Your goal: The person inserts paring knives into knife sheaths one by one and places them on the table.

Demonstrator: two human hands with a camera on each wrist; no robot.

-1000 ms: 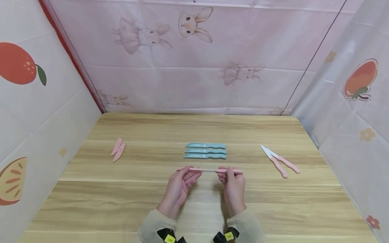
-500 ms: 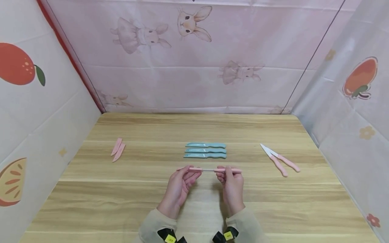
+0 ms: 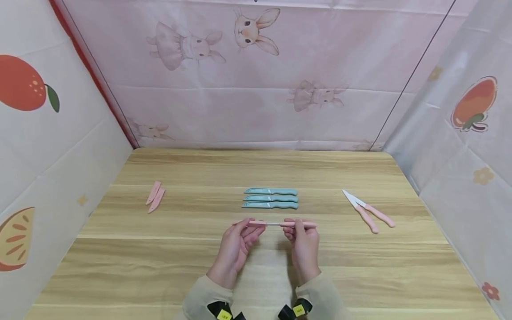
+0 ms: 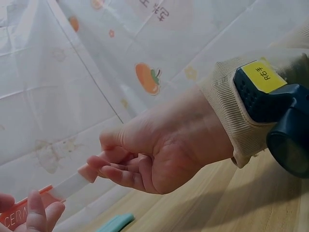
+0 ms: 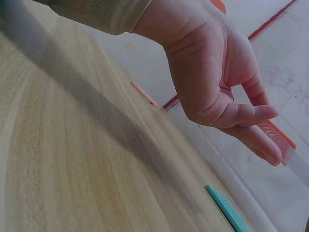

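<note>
In the head view my left hand (image 3: 231,251) pinches a pink knife sheath (image 3: 257,223) between thumb and fingers. My right hand (image 3: 306,251) grips the pink handle (image 3: 309,225) of a knife, level with the sheath. A short stretch of white blade (image 3: 273,224) shows between them, its tip end hidden inside the sheath. Raised lettering marks the sheath (image 4: 17,216) in the left wrist view, where my right hand (image 4: 166,150) shows its curled fingers. The right wrist view has my left hand (image 5: 207,72) holding the sheath with the blade (image 5: 300,166) entering it.
Three teal sheathed knives (image 3: 270,198) lie side by side just beyond my hands. Two pink sheaths (image 3: 156,198) rest at the left of the wooden table (image 3: 192,275). At right, two bare white-bladed knives with pink handles (image 3: 374,216) lie with blades overlapping.
My right hand has shifted slightly left with the knife handle, and the exposed stretch of blade has become a little shorter. The left hand has stayed in place.
</note>
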